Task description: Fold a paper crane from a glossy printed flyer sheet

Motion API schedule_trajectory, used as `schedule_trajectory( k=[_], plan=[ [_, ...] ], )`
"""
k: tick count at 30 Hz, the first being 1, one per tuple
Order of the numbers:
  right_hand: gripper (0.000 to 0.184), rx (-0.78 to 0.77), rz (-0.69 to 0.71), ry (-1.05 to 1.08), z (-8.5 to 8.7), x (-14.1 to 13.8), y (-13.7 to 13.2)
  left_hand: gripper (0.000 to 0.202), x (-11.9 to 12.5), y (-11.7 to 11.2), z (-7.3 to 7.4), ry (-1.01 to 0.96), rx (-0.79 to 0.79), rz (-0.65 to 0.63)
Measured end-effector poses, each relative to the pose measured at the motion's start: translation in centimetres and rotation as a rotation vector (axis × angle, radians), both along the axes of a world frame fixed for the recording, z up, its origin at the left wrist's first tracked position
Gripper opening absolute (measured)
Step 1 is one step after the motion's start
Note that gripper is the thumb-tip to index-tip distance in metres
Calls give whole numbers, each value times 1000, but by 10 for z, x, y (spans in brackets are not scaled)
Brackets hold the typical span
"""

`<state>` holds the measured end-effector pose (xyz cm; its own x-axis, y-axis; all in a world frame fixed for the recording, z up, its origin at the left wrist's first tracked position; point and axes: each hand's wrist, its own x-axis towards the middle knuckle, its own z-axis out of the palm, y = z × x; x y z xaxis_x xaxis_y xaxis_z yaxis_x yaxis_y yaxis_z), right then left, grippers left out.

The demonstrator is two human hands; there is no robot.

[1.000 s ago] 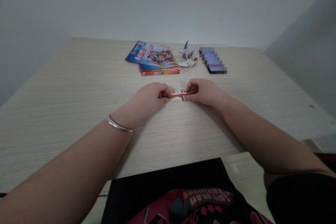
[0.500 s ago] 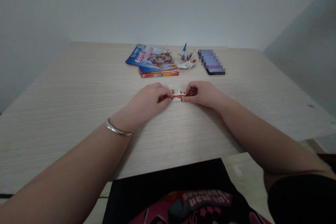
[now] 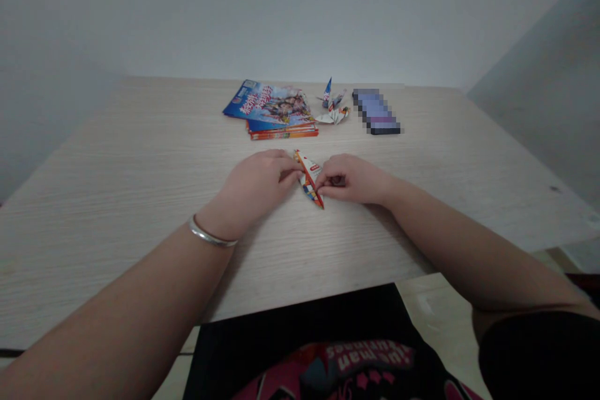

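A small piece of folded paper (image 3: 311,169), white with red, orange and blue print, lies on the table between my hands. It is long and pointed at both ends, slanting from upper left to lower right. My left hand (image 3: 262,181), with a silver bangle at the wrist, pinches its left edge. The fingers of my right hand (image 3: 351,180) are closed on its right edge, near the lower end. Parts of the paper under the fingertips are hidden.
Beyond my hands lies a stack of printed leaflets (image 3: 272,103) with a blue cover on top. Folded paper cranes (image 3: 334,109) stand beside it. A phone (image 3: 376,111), its screen blurred, lies further right. The pale wooden table (image 3: 140,150) meets a wall at the back.
The folded paper has turned from lying level to a slant, and its colourful side and pointed ends now show. My right hand has come slightly left and nearer to me.
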<state>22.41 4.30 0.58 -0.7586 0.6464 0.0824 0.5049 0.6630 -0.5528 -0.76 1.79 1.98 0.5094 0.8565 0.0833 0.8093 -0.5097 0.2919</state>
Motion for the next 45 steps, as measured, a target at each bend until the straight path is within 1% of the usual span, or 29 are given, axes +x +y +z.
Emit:
schedule_trajectory(
  k=[2, 4, 7, 9, 13, 18, 21, 24, 27, 30, 34, 37, 41, 43, 45],
  plan=[
    [13, 117, -10, 52, -6, 1, 3, 34, 0, -1, 1, 19, -7, 10],
    [16, 217, -44, 84, -12, 3, 6, 32, 1, -2, 1, 33, 6, 19],
    [29, 303, -37, 103, -19, 5, 10, 31, 2, -2, -2, 28, 35, 11],
    [31, 342, -20, 80, -20, 5, 10, 30, 2, -2, -5, -1, 55, -11],
    [25, 389, 8, 0, -15, 4, 9, 25, 3, -1, -8, -14, 94, -55],
    [29, 409, 28, -54, -8, 4, 9, 30, 7, -6, -3, 99, 122, -104],
    [37, 380, 33, -104, -5, 5, 8, 33, 11, -9, 1, 173, 106, -104],
    [43, 371, 10, -137, -4, 5, 9, 33, 12, -11, 4, 198, 77, -108],
    [40, 382, 5, -131, -6, 6, 11, 32, 12, -13, 4, 189, 77, -103],
    [36, 406, 36, -118, -8, 7, 14, 32, 12, -15, 3, 175, 104, -85],
    [32, 502, 96, -120, -5, 6, 13, 30, 15, -17, 3, 131, 183, -32],
    [25, 591, 113, -151, -2, 3, 9, 29, 15, -17, 3, 104, 179, -11],
    [24, 677, 90, -202, -3, 2, 3, 25, 10, -12, 0, 117, 164, -38],
    [25, 709, 89, -217, -4, 2, 1, 25, 8, -8, -5, 97, 156, -60],
    [25, 738, 76, -236, -5, 2, -1, 29, 5, -4, -11, 65, 140, -83]
  ],
)
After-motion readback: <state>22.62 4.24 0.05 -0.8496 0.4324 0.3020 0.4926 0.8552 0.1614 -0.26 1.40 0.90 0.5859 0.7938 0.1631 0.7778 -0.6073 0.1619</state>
